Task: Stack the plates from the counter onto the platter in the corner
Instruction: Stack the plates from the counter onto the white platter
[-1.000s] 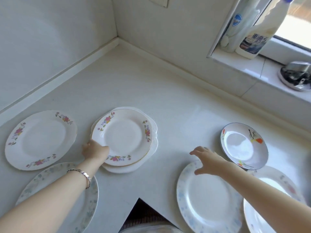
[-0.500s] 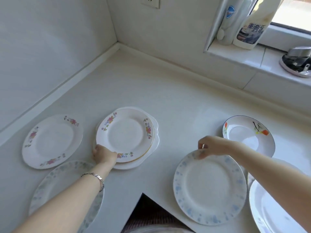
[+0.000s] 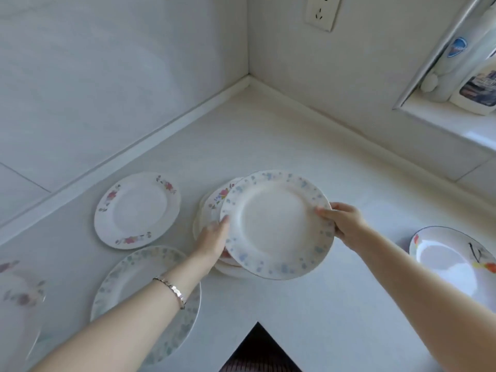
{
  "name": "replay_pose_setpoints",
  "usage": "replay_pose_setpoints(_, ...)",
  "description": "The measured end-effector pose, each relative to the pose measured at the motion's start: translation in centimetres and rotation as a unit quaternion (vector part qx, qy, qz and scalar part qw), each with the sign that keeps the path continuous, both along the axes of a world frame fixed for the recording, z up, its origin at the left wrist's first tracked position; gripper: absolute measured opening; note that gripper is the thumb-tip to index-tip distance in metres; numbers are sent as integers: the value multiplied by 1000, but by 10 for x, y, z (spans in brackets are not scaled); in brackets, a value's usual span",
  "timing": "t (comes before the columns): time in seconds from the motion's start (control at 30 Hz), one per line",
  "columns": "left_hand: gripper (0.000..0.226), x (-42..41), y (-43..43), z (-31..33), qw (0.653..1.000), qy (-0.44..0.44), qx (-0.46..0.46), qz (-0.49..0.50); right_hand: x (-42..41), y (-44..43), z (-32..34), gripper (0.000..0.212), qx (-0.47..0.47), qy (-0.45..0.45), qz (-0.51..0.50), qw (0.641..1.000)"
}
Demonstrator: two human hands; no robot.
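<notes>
A white plate with pale blue flowers [image 3: 276,224] hangs over the stack in the middle of the counter. My right hand [image 3: 341,220] grips its right rim. My left hand [image 3: 214,237] touches its left rim, fingers partly under it. Below it lies a pink-flowered plate [image 3: 218,196] on the white platter [image 3: 230,269], both mostly hidden. Another pink-flowered plate [image 3: 137,210] lies to the left, a green-flowered plate [image 3: 134,272] lies under my left forearm, and a dark-rimmed plate [image 3: 453,261] with red and yellow marks sits at the right.
The counter [image 3: 268,135] runs into a corner between two white walls. A wall socket [image 3: 322,12] is above. Bottles [image 3: 475,76] stand on the window ledge at the top right. A blurred plate [image 3: 18,304] shows at the far left edge. The counter's inner corner edge is near me.
My right hand lifted the blue-flowered plate from the right of the counter and carried it left over the stack. My left hand moved from the pink-flowered plate's rim to the blue plate's left rim.
</notes>
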State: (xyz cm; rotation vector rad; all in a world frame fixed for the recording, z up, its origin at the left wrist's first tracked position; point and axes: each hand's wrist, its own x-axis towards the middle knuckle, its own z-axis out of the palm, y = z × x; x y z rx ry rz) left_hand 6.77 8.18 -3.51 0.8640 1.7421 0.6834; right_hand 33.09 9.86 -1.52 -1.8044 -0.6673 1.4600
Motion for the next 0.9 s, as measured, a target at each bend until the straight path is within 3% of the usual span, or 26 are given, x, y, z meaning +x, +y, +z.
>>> replay_pose_setpoints(0.1, 14, -18, 7, -5, 996, 92, -6, -8, -36, 2, -25, 19, -29, 17, -28, 999)
replay_pose_setpoints(0.23, 35, -47, 19, -13, 986, 147, -61, -40, -69, 12, -42, 20, -35, -30, -20, 999)
replay_pose_setpoints(0.37, 34, -60, 26, -18, 968, 227, -57, -89, -84, 22, -52, 20, -37, -98, 16, 994)
replay_pose_setpoints(0.5, 30, -63, 32, -24, 957, 246, -73, -133, -87, 25, -52, 20, -30, -232, 84, 969)
replay_pose_setpoints(0.7, 24, -57, 37, -31, 946, 272, -73, -161, -82, 22, -54, 26, -39, -354, 164, 920)
replay_pose_setpoints(0.83, 35, -49, 40, -25, 912, 353, -70, -195, -81, 27, -54, 31, -51, -359, 172, 916)
replay_pose_setpoints(0.9, 35, -41, 38, -20, 921, 343, -69, -170, -81, 28, -55, 31, -48, -340, 171, 923)
